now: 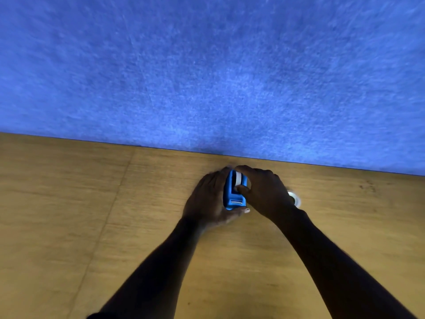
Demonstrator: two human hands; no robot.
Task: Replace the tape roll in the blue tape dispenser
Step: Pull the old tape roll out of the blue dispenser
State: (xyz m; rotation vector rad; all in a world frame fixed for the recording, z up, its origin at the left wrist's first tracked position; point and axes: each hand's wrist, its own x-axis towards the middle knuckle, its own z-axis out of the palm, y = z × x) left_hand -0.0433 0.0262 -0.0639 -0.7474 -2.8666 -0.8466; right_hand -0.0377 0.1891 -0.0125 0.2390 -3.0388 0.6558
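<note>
The blue tape dispenser (232, 194) stands on the wooden table (115, 215) near its far edge, cutter end toward me. My left hand (207, 201) wraps around its left side and holds it. My right hand (262, 192) comes over from the right, thumb and fingers pinched on the white tape roll (239, 178) that sits in the dispenser's top. A second tape roll (295, 199) lies flat on the table just right of my right wrist, partly hidden by it.
A blue felt partition wall (207, 65) rises directly behind the table's far edge, close to the dispenser. Bare wooden surface stretches to the left, right and toward me.
</note>
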